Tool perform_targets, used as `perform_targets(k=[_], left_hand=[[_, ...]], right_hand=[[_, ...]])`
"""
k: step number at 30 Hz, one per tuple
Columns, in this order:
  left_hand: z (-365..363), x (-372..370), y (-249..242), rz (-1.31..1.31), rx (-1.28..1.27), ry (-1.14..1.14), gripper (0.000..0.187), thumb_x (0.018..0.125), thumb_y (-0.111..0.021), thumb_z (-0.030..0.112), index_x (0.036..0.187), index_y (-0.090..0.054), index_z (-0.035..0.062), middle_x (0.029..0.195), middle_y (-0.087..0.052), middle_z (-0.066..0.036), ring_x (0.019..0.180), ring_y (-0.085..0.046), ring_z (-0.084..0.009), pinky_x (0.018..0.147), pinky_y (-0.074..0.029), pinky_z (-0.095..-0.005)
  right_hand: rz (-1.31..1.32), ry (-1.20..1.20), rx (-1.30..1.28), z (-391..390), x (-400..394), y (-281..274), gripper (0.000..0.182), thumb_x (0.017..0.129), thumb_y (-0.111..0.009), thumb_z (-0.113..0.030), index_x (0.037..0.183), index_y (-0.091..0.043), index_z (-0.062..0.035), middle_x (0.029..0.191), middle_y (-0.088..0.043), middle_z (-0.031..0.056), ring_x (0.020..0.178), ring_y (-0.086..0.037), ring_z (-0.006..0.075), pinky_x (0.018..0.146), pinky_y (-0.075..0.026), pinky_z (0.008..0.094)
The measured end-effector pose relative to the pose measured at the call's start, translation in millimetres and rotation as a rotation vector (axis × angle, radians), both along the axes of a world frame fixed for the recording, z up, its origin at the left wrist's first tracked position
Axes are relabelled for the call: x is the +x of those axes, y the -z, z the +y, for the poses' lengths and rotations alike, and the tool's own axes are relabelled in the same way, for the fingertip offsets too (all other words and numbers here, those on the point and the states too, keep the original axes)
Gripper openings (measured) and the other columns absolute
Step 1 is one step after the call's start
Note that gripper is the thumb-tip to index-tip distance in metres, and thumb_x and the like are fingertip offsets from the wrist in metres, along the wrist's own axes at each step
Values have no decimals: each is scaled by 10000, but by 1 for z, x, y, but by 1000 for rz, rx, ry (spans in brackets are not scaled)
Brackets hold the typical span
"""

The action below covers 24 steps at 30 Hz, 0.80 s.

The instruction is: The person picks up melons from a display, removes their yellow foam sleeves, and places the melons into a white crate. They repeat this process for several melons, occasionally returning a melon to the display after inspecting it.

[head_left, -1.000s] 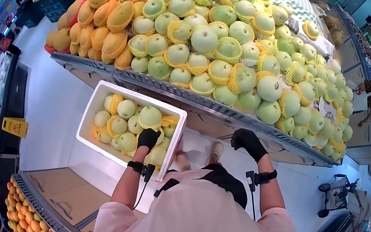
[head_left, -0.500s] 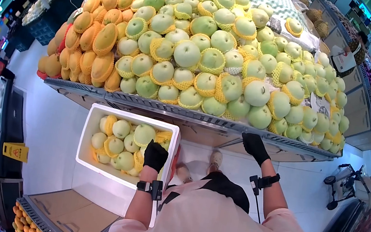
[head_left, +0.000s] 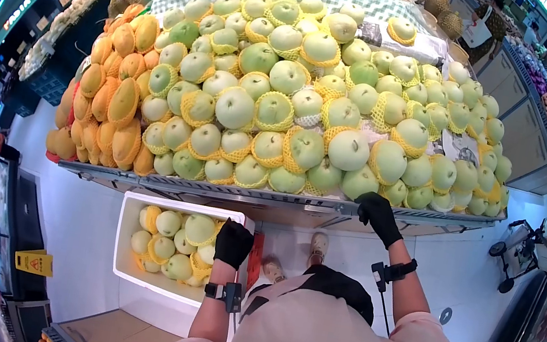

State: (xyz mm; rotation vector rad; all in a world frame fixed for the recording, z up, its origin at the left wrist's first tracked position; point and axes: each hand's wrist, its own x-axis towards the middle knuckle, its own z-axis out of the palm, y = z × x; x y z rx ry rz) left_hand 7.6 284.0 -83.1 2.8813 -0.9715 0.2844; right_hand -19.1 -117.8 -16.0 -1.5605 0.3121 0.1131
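Since earlier frames: view tilted up, fruit display (head_left: 296, 117) fills more of frame; right hand (head_left: 378, 215) raised from below shelf to its front edge; left hand (head_left: 233, 242) drawn toward box's near wall. Display: green-white pears in yellow foam nets, mangoes (head_left: 116, 99) at left, metal shelf edge (head_left: 213, 189) beneath. White foam box (head_left: 127, 234) on pale floor below, holding netted pears (head_left: 200, 229). Left arm bent, gloved fingers curled over box rim, gripping it. Right arm extended up, gloved fingers curled at shelf edge; grip unclear. Shopping trolley (head_left: 532, 255) far right.
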Motion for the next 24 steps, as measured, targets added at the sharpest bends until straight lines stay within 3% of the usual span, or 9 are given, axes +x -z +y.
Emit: perform_targets(k=[2, 4, 6, 10, 12, 14, 16, 19, 24], left_hand=[[-15, 11, 0, 163, -288, -16, 164, 688, -579, 141, 530, -604, 104, 599, -582, -92, 666, -582, -262, 709, -463, -379], [-27, 23, -16, -113, 56, 129, 179, 758, -559, 181, 586, -516, 152, 624, -531, -45, 670, -564, -220, 587, -416, -333], [-45, 29, 6, 283, -505, -95, 143, 690, -561, 149, 556, -513, 138, 618, -533, -58, 674, -562, -261, 635, -442, -386], [-72, 56, -8, 640, -1002, -14, 321, 965, -396, 246, 658, -425, 157, 582, -365, 8, 563, -396, -159, 572, -359, -304], [-92, 62, -30, 1177, -1691, -102, 359, 976, -389, 273, 633, -413, 169, 573, -358, 11, 558, -384, -153, 576, -345, -297], [-114, 66, -58, 1737, -2358, -234, 397, 986, -383, 301, 608, -401, 181, 563, -350, 15, 552, -371, -148, 580, -332, -289], [-135, 70, -85, 1475, -1855, 77, 388, 1000, -341, 314, 640, -397, 181, 572, -367, 10, 560, -383, -160, 567, -331, -313], [-153, 79, -75, 1798, -2274, -111, 429, 1004, -318, 346, 608, -364, 186, 530, -326, 9, 514, -351, -158, 534, -311, -317], [-179, 87, -79, 1804, -2206, -97, 479, 997, -320, 401, 569, -341, 185, 488, -297, 4, 469, -323, -153, 466, -266, -311]], right_hand=[[11, 23, -6, -14, 2, -7, 161, 894, -514, -116, 960, -632, -28, 655, -586, 36, 516, -521, 99, 465, -409, 228], [-1, 71, -22, -25, 5, -22, 128, 897, -539, -128, 943, -623, -44, 645, -574, 24, 515, -511, 90, 465, -402, 224], [-22, 155, -51, -37, 4, -38, 96, 899, -570, -146, 903, -610, -59, 632, -557, 8, 514, -501, 79, 462, -394, 219], [-99, 243, -185, -74, 7, -37, 200, 892, -638, -219, 781, -549, -78, 582, -487, -33, 488, -433, 52, 425, -328, 223], [-290, 251, -412, -104, 13, -6, 243, 892, -644, -244, 744, -541, -81, 557, -464, -43, 481, -423, 48, 415, -307, 225], [-292, 171, -764, -132, 11, 6, 84, 850, -596, -119, 822, -583, -41, 699, -558, 94, 616, -536, 242, 531, -420, 344], [-345, 154, -934, -154, 8, 15, 69, 819, -568, -51, 866, -607, -20, 763, -602, 163, 681, -590, 346, 591, -479, 408], [-491, 325, -571, -169, 7, 32, 417, 917, -599, -362, 631, -508, -73, 553, -410, -57, 490, -362, 40, 465, -292, 247], [-455, 371, -609, -191, 3, 45, 389, 905, -613, -307, 608, -483, -91, 566, -383, -64, 520, -341, 38, 486, -279, 254]])
